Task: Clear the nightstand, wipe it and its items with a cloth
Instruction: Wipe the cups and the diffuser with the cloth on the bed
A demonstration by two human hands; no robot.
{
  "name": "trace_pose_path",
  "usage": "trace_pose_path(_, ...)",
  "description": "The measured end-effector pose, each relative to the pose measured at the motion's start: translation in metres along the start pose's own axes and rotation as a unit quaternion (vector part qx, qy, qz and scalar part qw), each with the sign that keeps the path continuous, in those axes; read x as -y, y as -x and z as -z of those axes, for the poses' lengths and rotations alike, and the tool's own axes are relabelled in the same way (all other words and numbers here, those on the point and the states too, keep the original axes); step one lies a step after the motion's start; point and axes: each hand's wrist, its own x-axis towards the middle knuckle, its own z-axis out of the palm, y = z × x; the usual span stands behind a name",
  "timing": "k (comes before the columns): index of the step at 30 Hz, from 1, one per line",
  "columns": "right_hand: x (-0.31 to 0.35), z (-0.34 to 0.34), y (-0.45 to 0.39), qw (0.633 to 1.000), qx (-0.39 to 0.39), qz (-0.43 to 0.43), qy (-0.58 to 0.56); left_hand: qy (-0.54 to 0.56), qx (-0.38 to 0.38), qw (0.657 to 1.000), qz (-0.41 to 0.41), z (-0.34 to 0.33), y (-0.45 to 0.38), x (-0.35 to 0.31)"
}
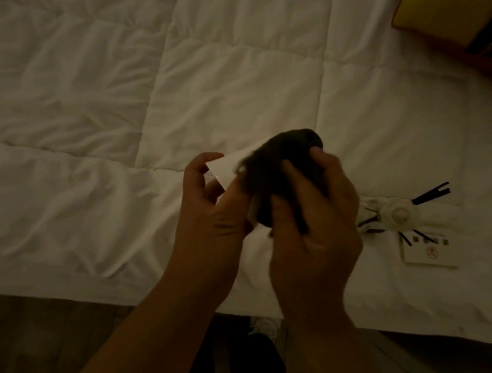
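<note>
Dim shot, looking down over the bed. I have both hands up above the quilt, mid-wipe on one nightstand item.

Left hand pinches a white card, thumb on one side and fingers on the other, and I can't say more than that it's thin, flat and pale. Its long axis runs from the lower right up to the upper left, with the free corner poking out past the fingertips.

Right hand is curled around a dark cloth, bunched into a wad. The cloth sits on the right end of the card, touching it, so it covers that end. The blur on the cloth suggests rubbing, but I'm judging that only from the smear.

The key relation is that the cloth lies to the right of the left pinch, and the bare part of the card lies up and left of the cloth. So the next stroke likely wants to run along the long axis towards that free corner, with the left hand bracing. There's a risk the thin card bends or slips if I press hard near the unsupported corner.

Already on the bed to the right are a reed diffuser, lying down with its black sticks splayed, and a small white card just beside it. A patterned pillow sits at the top right. The nightstand is not in view.
</note>
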Motion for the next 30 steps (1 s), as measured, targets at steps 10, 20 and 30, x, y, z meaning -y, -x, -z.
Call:
trace_pose_path(10, -0.003, -0.025, -0.003, 0.998, 0.05, 0.012, -0.021, 0.048, 0.064, 0.997, 0.022, 0.022, 0.003, -0.006)
trace_pose_path(20, -0.009, -0.018, -0.042, 0.818, 0.023, -0.384, -0.429, 0.09, 0.07, 0.993, 0.007, 0.018, 0.009, -0.009)
trace_pose_path(30, -0.01, -0.017, 0.005, 0.77, 0.04, -0.476, -0.422, 0.027, -0.046, 0.997, -0.055, 0.004, -0.004, 0.005)
